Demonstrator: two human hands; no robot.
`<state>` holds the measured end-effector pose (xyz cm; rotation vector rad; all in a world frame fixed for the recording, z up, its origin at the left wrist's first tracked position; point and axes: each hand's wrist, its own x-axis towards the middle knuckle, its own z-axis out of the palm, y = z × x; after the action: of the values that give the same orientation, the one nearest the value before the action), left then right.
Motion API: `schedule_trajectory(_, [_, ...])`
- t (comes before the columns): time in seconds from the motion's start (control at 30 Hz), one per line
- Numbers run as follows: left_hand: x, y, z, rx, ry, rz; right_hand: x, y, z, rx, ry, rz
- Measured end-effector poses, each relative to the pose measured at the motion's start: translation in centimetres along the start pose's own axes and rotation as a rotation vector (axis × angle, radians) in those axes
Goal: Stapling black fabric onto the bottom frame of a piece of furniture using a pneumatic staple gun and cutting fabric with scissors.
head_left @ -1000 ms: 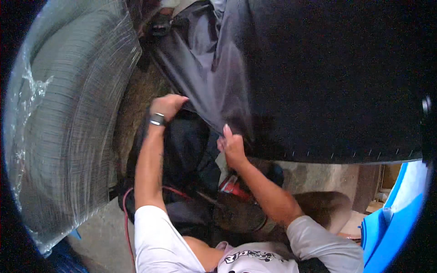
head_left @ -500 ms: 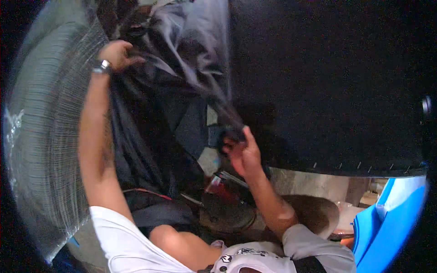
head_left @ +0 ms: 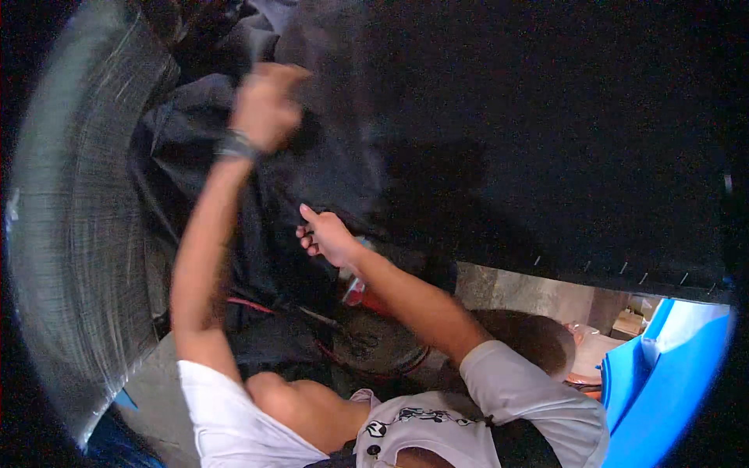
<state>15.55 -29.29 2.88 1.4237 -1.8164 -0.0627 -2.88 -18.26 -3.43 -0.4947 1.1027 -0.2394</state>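
A large black fabric (head_left: 203,148) hangs in loose folds at the left and runs into a flat black surface (head_left: 546,156) at the right. Over the folds is my left hand (head_left: 269,105), with a dark band on its wrist; motion smears its fingers, so its grip is unclear. Lower and to the right, my right hand (head_left: 328,236) has its thumb up and its fingers curled on the lower edge of the fabric. Several staples (head_left: 608,267) line the lower edge of the flat black part.
A bulky grey-green piece wrapped in clear film (head_left: 70,234) curves along the left side. Blue sheet material (head_left: 663,374) stands at the lower right. Below my right hand are a round dark stool-like top (head_left: 374,343) and a small red item (head_left: 367,299). A reddish cord (head_left: 250,303) lies nearby.
My right hand has moved left and slightly up, drawing the fabric edge along. My left hand has shifted right. The fabric that was stretched between them now hangs more loosely, covering the former gap.
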Motion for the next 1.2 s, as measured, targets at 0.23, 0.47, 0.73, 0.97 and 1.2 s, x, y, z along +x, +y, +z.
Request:
schedule_trajectory(0.23, [-11.3, -1.7, 19.6, -0.273, -0.786, -0.527, 3.3, 8.9, 2.2, -0.3, 0.289, 0.075])
schedule_trajectory(0.47, [-8.6, -0.8, 20.5, -0.638, -0.844, -0.405, 3.8, 8.5, -3.6, -0.334, 0.317, 0.015])
schedule_trajectory(0.73, [-11.9, 1.1, 14.3, 0.208, -0.02, -0.585, 0.3, 6.6, -3.6, -0.163, 0.204, -0.013])
schedule_trajectory(0.97, [-12.5, -4.3, 13.0, -1.028, -0.179, -1.008, -6.4, 3.0, 0.6, 0.147, -0.009, -0.363])
schedule_trajectory(1.2, [-10.8, -2.9, 10.8, -0.961, -0.043, -0.96, -8.0, 2.0, 2.6, 0.06, -0.117, -0.537])
